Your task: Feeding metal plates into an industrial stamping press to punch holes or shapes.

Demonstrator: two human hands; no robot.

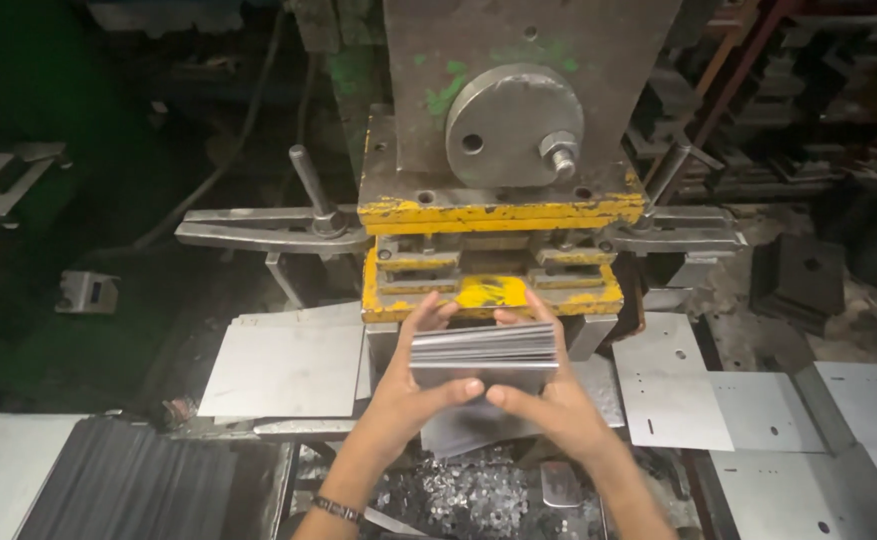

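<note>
Both hands, left [398, 395] and right [548, 400], gripped the stack of metal sheets [483, 355] between them, long axis crosswise; press die [491, 293] lay just beyond the fingertips.

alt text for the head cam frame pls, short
Two bare hands, left hand and right hand, hold a stack of thin metal sheets in front of a yellow-painted press die. Flat blanks lie left, punched sheets right, metal scrap below.

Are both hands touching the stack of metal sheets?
Touching. The head view shows the left hand and right hand gripping the stack of metal sheets, thumbs on its near face, fingers over the far edge.
</note>
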